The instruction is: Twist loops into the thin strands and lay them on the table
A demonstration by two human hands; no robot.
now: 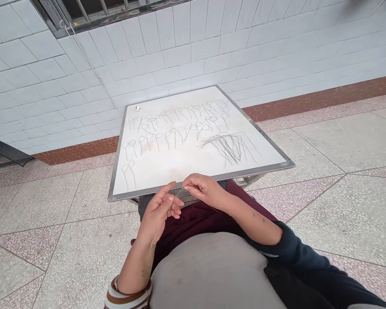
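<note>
Just off the near edge of a white table, my left hand pinches a thin wire between thumb and fingers. My right hand grips the same wire from the other side with its fingertips. Looped wires lie in rows across the white table, each with a round loop at the top and a long tail. A pile of straight wires lies crossed on the table's right part.
A small red and white object sits at the table's far left corner. Behind the table stands a white tiled wall with a barred window. Speckled floor tiles surround the table.
</note>
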